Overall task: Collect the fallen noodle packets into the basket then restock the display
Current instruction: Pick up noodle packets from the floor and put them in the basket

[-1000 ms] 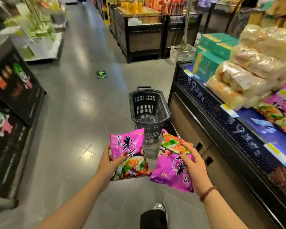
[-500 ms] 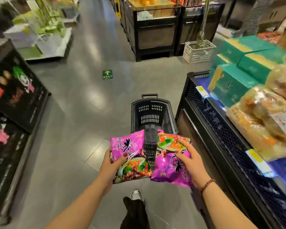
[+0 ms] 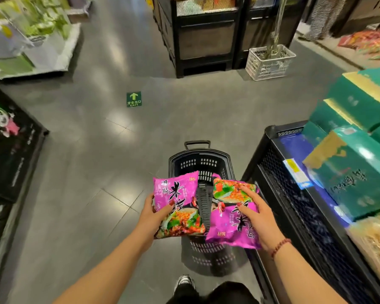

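Noodle packet, purple, held upright in the left hand: thumb pressed on the front near the lower left edge, fingers curled behind. Second noodle packet, same purple, gripped by the right hand: fingers spread over its front, palm wrapping the right edge. Its lettering reads upside down, food picture at the top. Both packets sit side by side at about the same height, not touching.

Basket, dark plastic, stands on the floor directly below and just beyond the packets. Its folded handle shows in the gap between them. Most of the basket's inside is hidden by the packets, so its contents cannot be told.

Display shelf, black mesh front, runs along the right, just beside the basket. Green boxes are stacked on it. Beaded bracelet on the right wrist. Green exit sticker on the floor, well ahead. White crate farther back.
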Motion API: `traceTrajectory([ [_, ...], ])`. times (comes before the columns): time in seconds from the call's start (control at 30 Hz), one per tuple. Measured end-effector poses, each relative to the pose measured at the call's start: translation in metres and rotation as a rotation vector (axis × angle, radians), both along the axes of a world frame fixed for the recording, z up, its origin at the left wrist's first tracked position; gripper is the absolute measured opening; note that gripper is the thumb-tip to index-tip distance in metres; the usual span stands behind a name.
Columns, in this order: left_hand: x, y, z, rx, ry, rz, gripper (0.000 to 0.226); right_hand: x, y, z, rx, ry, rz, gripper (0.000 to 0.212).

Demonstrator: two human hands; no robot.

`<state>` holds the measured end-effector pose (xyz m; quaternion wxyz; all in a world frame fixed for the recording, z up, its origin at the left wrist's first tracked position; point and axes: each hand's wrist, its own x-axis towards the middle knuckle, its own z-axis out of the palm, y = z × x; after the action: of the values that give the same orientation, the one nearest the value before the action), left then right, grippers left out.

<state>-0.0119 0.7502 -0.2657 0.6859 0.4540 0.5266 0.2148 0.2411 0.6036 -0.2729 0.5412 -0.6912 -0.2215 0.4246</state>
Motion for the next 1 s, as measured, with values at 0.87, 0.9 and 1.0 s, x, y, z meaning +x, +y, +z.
traceTrajectory([
  [0.87,0.16,0.153,-0.113,-0.186,0.205,0.294,0.058,0.149,0.209,-0.118,-0.219,0.276,-0.204,0.056],
  [0.9,0.162,0.16,-0.12,-0.199,0.216,0.283,0.058,0.149,0.212,-0.126,-0.231,0.253,-0.22,0.057],
  [1.0,0.168,0.185,-0.151,-0.199,0.22,0.242,0.055,0.149,0.227,-0.151,-0.233,0.213,-0.234,0.057],
])
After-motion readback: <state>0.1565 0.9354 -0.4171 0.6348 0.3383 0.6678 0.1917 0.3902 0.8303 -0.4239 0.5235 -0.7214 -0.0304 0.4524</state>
